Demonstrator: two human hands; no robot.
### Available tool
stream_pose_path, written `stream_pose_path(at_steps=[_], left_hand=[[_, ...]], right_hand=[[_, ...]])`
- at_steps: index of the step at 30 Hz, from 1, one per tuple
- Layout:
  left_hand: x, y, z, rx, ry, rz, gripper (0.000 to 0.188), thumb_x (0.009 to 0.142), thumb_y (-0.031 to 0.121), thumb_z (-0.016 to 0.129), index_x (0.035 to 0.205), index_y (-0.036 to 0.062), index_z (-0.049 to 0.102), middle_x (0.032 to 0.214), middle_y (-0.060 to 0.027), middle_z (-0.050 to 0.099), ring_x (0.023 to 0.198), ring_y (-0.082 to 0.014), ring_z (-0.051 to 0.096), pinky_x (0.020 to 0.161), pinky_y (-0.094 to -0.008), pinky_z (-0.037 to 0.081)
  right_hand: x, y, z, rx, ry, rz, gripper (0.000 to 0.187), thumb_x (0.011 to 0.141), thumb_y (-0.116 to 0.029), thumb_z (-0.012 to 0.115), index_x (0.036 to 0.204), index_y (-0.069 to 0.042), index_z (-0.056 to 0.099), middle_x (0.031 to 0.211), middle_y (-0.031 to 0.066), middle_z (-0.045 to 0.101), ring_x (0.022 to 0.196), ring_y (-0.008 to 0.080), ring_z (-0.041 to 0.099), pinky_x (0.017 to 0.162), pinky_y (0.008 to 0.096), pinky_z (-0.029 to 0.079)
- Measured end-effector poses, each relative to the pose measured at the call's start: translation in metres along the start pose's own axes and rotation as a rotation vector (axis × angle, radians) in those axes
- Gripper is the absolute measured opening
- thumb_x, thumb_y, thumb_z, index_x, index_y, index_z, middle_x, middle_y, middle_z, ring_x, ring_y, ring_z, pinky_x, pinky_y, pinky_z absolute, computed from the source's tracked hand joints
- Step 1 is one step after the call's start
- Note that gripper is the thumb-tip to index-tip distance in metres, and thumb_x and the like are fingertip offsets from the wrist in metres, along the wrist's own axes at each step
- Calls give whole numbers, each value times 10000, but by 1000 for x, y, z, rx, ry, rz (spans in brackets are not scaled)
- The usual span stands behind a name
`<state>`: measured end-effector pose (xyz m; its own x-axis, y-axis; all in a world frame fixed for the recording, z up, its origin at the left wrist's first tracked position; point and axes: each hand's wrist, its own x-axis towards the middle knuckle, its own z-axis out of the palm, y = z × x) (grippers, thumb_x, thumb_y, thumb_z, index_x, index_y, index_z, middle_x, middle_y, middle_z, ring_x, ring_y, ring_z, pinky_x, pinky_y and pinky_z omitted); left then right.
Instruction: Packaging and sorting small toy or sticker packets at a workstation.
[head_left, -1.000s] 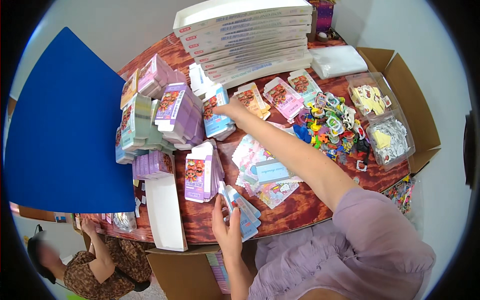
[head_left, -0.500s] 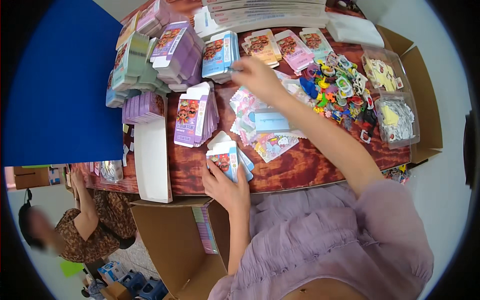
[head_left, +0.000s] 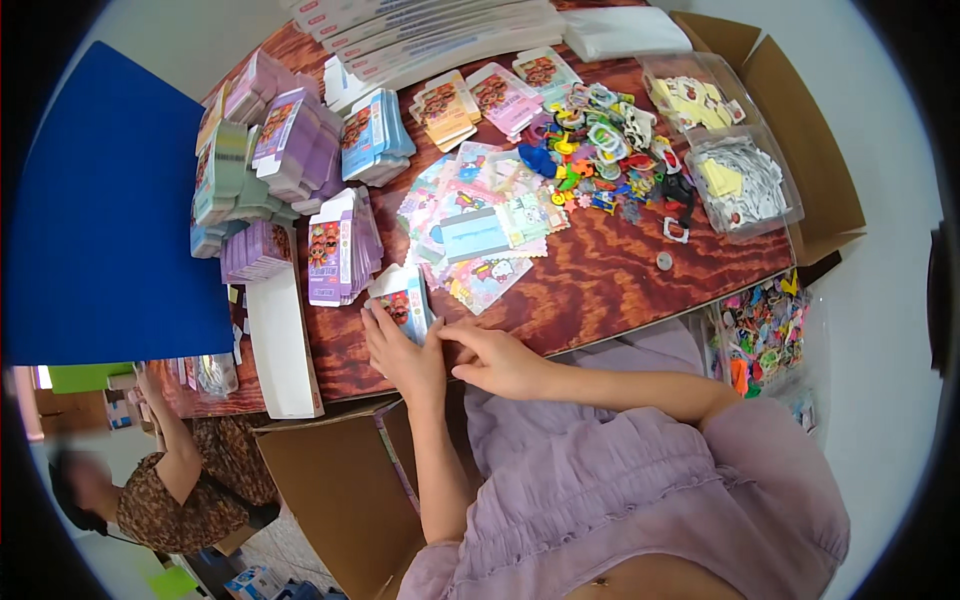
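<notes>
My left hand is closed on a small blue-and-white carton near the table's front edge, its fingers over the printed face and the carton's white flaps at the far end. My right hand is just to the right, its extended index fingertip at the carton's right edge beside my left fingers. Its thumb stands apart from the index finger, and I see nothing held in it. Behind the carton are a stack of purple flat cartons and a stack of blue flat cartons. Colourful scalloped cards lie spread right of them.
A pile of small colourful trinkets lies beyond the cards. Clear plastic trays sit beside an open cardboard box at the right. A long white box stands left; a brown carton is below the edge. A co-worker is at left.
My right hand has come back from the blue stack to the carton under my left hand. The whole view has shifted, showing more of the right side. A coin-like disc now shows at right.
</notes>
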<state>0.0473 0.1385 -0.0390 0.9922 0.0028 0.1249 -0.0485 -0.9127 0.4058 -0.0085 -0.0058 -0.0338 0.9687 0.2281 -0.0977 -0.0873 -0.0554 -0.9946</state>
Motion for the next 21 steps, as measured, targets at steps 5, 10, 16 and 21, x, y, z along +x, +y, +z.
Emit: stream_pose_path(at_steps=[5,10,16,21], left_hand=[[0,-12,-2,-128,28,95,909,710,280,826,1444,11,363,1480,-264,336,1322,-434,357,1081,-516,291],[-10,4,1,-143,123,143,903,676,225,846,1425,21,386,1402,-248,402,1266,-421,378,1055,-510,327],[-12,14,6,-156,143,146,834,721,206,798,1425,29,389,1392,-240,391,1288,-426,361,1068,-518,290],[-31,43,-18,-166,276,357,832,734,198,781,1444,44,376,1405,-249,371,1290,-413,375,1045,-517,289]], right_hand=[[7,-3,-23,-176,173,-190,131,854,-111,579,925,-7,616,880,145,616,817,336,615,708,436,476],[26,-33,-41,-386,325,-334,169,863,-75,596,1020,-24,631,925,136,619,833,315,618,719,397,488],[36,-33,-32,-435,218,-381,214,857,-87,604,1053,-5,629,998,132,614,901,318,620,757,411,498],[26,-47,-32,-540,308,-400,263,802,-75,628,1049,-5,572,1000,143,551,811,343,628,662,435,514]])
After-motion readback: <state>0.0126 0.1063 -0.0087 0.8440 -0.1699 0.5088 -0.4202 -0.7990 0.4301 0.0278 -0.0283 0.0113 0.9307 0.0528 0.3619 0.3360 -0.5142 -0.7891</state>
